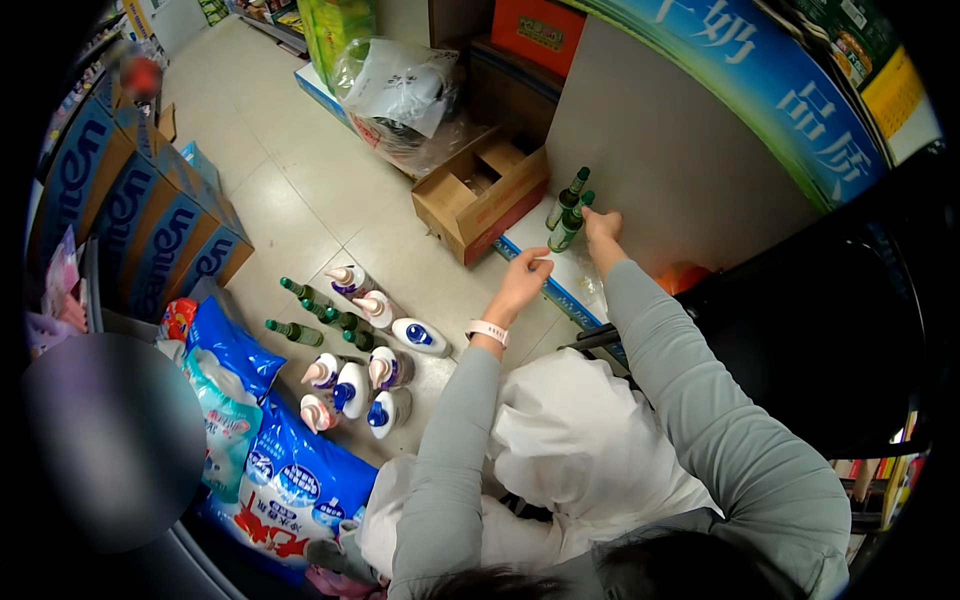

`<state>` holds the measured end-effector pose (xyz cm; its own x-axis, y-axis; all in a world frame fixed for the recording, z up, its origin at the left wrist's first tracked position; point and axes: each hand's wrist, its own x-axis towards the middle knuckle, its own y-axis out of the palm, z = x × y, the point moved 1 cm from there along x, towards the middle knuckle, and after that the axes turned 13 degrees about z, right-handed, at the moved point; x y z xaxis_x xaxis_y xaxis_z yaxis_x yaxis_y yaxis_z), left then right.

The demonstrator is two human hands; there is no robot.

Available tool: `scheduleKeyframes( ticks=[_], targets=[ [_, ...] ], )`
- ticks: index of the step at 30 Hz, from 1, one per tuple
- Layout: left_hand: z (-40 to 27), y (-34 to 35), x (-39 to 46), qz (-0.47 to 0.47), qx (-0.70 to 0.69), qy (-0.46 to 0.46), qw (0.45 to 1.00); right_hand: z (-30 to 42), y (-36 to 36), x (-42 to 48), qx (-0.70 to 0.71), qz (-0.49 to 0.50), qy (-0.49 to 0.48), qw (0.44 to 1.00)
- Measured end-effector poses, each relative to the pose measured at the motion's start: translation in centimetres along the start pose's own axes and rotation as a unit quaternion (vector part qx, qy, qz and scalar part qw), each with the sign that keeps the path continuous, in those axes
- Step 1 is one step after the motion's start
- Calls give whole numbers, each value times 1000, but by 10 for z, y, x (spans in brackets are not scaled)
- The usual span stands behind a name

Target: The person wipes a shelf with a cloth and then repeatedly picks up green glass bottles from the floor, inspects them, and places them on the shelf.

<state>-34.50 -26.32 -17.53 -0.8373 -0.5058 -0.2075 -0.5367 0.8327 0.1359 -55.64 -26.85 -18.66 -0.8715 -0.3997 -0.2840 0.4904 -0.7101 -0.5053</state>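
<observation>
My right hand (603, 226) is at the neck of a green bottle (565, 231) with a green cap, its curled fingers touching it. That bottle stands on a low white shelf board (529, 225) with a blue front edge. Close behind it is another green bottle (564, 204), also upright. My left hand (519, 283), wearing a pale pink wristband (487, 331), hovers in front of the board with its fingers apart and nothing in them. On the floor to the left are several green bottles (341, 318) among white pump bottles (391, 367) with pink or blue tops.
An opened cardboard box (480, 199) sits beside the shelf board. Plastic bags (401, 86) are piled behind it. Stacked cartons (161, 225) and blue detergent bags (292, 480) line the left side. A black object (810, 322) stands at my right.
</observation>
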Motion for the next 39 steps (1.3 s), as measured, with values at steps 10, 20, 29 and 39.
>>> scheduleKeyframes(
  ticks=[10,20,29,39],
  targets=[
    [55,2,-5,7,-127,-46,991,-14,23,30,16,148,-55,987],
    [68,-2,-39,-30,-79,-60,995,-17,13,6,-137,168,-237,947],
    [-17,-60,-119,-172,86,12,981,110,-12,-130,-17,475,-329,816],
    [-149,-31,-315,37,-218,155,963,247,-95,-352,43,687,-407,600]
  ],
)
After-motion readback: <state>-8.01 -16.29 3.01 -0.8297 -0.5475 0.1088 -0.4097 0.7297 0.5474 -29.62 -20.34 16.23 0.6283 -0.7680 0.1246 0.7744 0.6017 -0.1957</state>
